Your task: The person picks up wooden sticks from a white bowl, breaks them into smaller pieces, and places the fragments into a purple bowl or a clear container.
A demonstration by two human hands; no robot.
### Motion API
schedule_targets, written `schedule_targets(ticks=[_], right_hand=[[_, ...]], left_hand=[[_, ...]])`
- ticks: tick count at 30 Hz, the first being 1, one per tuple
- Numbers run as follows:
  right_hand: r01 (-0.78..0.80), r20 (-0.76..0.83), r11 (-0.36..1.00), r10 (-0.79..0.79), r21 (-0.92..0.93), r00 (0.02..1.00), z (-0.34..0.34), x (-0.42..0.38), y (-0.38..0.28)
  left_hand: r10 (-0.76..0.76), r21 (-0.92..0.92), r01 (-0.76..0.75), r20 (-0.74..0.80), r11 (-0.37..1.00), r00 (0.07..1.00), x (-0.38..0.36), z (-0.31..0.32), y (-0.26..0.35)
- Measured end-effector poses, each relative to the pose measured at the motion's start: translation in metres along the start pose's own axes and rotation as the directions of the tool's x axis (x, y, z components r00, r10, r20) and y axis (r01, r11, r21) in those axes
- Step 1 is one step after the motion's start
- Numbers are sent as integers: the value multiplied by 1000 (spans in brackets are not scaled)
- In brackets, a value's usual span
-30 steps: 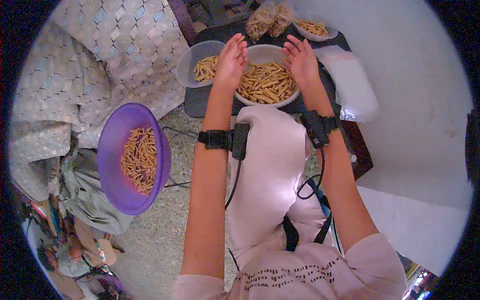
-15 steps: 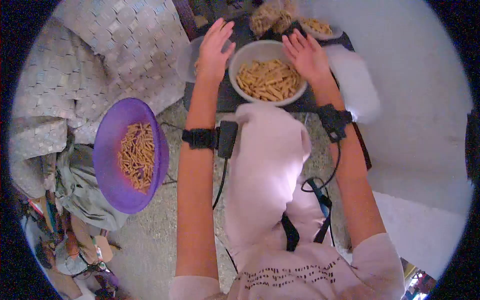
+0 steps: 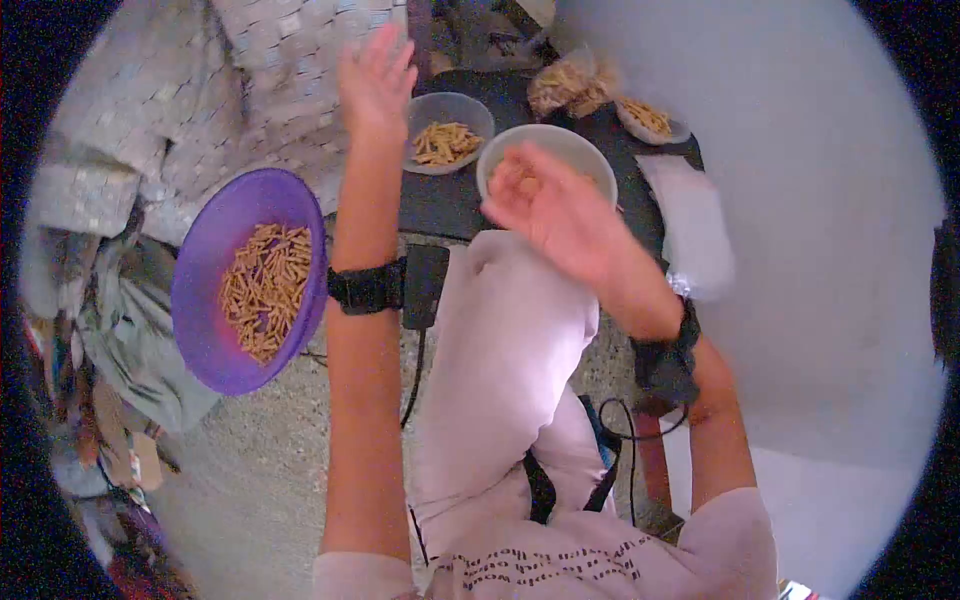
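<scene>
Left hand (image 3: pixel 375 85) raised at about 11 o'clock, grip spread, fingers apart and blurred, palm toward the patterned cloth (image 3: pixel 200 110). It holds nothing and touches nothing; nearest thing is the small clear bowl (image 3: pixel 447 132), just to its right on the dark table (image 3: pixel 440 200). That bowl carries a shallow layer of tan snack sticks.

Right hand (image 3: pixel 550 215) hangs over the near rim of the white bowl (image 3: pixel 560 150) at 12 o'clock, motion-blurred. Fingers look loosely curled; cannot tell whether the grip pinches anything. The white bowl sits at the near edge of the table, just right of the clear bowl, and the hand covers most of its contents; a few sticks show at its left side.

Both wrists wear black straps with a black box, cables trailing down.

Farther back at 1 o'clock: a clear bag of sticks (image 3: pixel 572 85) and another small bowl (image 3: pixel 652 122) of the same. A white plastic bag (image 3: pixel 690 225) lies at the table's right edge.

At 9 o'clock, well apart from both hands, a purple bowl (image 3: pixel 205 330) sits tilted, holding sticks. Speckled floor (image 3: pixel 260 470) below.
</scene>
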State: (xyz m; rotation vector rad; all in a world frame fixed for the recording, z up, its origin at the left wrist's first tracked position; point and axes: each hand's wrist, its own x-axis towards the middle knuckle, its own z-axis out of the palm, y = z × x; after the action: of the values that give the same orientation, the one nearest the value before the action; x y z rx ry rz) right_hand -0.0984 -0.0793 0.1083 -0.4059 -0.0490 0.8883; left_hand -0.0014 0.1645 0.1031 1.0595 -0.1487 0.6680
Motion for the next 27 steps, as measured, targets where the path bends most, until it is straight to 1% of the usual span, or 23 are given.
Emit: schedule_targets(ticks=[1, 2, 3, 4, 5, 7, 8, 10, 11, 12, 14, 17, 18, 20, 23, 24, 25, 26, 27], right_hand=[[-15, -132, 987, -7, -159, 991, 18, -12, 20], [16, 3, 925, -16, -379, 1000, 14, -19, 39], [80, 145, 818, 3, -569, 989, 3, -22, 57], [68, 180, 757, 66, -649, 982, 7, -27, 69], [69, 214, 688, 128, -723, 968, 10, -33, 81], [-140, 80, 686, 278, -714, 957, 40, -46, 94], [-161, 98, 666, 334, -729, 938, 41, -46, 102], [-49, 79, 524, 219, -850, 972, 49, -47, 109], [-2, 74, 438, 158, -899, 985, 51, -49, 112], [-11, 58, 447, 141, -894, 988, 51, -50, 114], [-34, 20, 465, 112, -885, 993, 49, -52, 118], [-12, 17, 379, 72, -925, 997, 58, -60, 119], [-29, -2, 326, 80, -945, 997, 56, -62, 120], [-53, -35, 206, 89, -977, 995, 53, -64, 120], [-82, -75, 233, 40, -969, 996, 58, -71, 122], [-75, -78, 169, -7, -983, 997, 58, -72, 120], [-70, -76, 107, -54, -992, 996, 58, -71, 119], [-73, -78, 54, -96, -996, 992, 57, -71, 121], [-121, -127, 108, -51, -987, 991, 54, -75, 125]], left_hand=[[73, -110, -70, 22, 991, 997, 3, -3, 17], [96, -180, -98, -17, 979, 995, -1, 1, 42], [119, -246, -129, -57, 961, 991, -6, 6, 67], [89, -276, -128, -149, 953, 985, -26, 31, 107], [56, -305, -129, -237, 944, 970, -39, 46, 131], [195, -221, -264, -289, 939, 937, -42, 47, 145], [259, -180, -323, -307, 929, 916, -44, 46, 149], [277, -331, -324, -181, 886, 944, -44, 35, 145], [282, -297, -327, -185, 897, 941, -45, 33, 139], [287, -263, -330, -188, 907, 939, -50, 36, 139], [307, 43, -310, -320, 950, 897, -75, 76, 147], [358, 144, -331, -258, 933, 897, -76, 77, 136], [426, 257, -368, -229, 894, 875, -80, 78, 135], [555, 459, -440, -146, 771, 819, -85, 81, 135], [741, 553, -646, 74, 526, 667, -89, 78, 117], [829, 496, -782, 197, 377, 524, -86, 84, 107], [883, 413, -886, 309, 210, 354, -82, 93, 95], [813, 407, -906, 484, 118, 324, -93, 87, 83], [714, 369, -929, 641, 35, 282, -104, 85, 75]])
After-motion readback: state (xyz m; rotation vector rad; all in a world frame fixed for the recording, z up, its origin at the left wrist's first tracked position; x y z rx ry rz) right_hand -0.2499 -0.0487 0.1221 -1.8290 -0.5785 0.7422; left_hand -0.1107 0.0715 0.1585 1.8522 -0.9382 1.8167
